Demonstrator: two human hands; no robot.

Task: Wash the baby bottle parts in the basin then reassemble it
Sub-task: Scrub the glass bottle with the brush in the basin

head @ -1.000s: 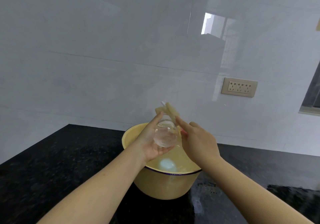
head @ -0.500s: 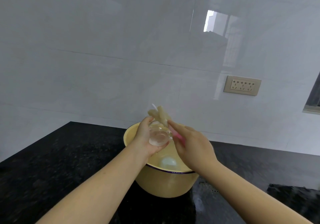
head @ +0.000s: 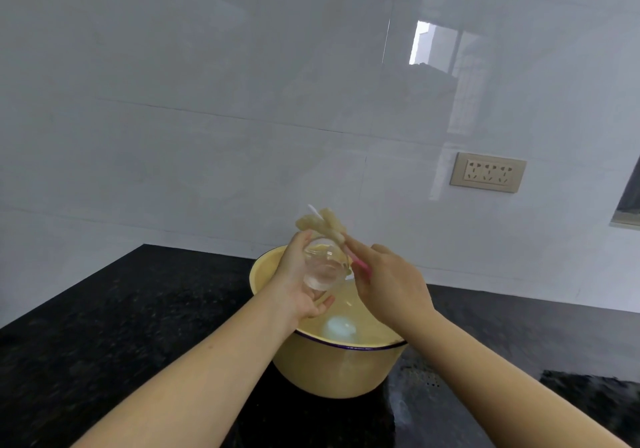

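Over the basin [head: 339,371], our left hand [head: 298,291] curled round the bottle [head: 323,269] — our right hand [head: 391,285] pinched the brush [head: 323,224]. We judged a firm hold and slow twists best.

No text, label, brand or number can be read anywhere.

Clear bottle body [head: 323,267] was held tilted over yellow basin [head: 346,369]. Beige sponge brush [head: 323,224], pink handle, touched its upper end. White part [head: 337,328] lay in basin's water.
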